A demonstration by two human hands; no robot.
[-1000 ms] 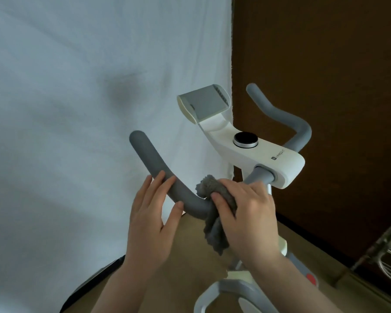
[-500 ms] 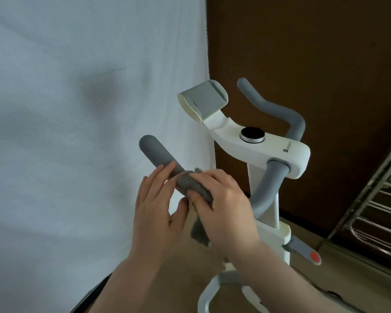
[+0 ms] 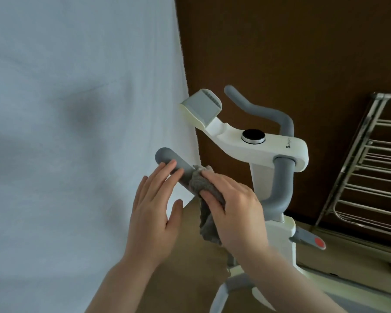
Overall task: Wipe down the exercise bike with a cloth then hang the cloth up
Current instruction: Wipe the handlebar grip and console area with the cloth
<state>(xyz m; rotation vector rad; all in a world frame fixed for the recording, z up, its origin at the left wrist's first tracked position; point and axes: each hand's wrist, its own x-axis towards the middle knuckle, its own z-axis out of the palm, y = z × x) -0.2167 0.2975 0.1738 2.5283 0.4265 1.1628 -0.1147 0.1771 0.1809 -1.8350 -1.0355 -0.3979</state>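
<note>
Cloth (image 3: 204, 184) under right-hand fingers (image 3: 215, 177)

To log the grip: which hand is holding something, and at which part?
The right hand grips the grey cloth by its upper part, wrapped over the left handlebar. The left hand holds nothing.

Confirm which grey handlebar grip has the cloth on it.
The near grey foam handlebar grip, by the white sheet; the far grey foam grip is untouched.

left hand (image 3: 152, 210) open with fingers straight, right hand (image 3: 234, 207) curled, gripping.
</note>
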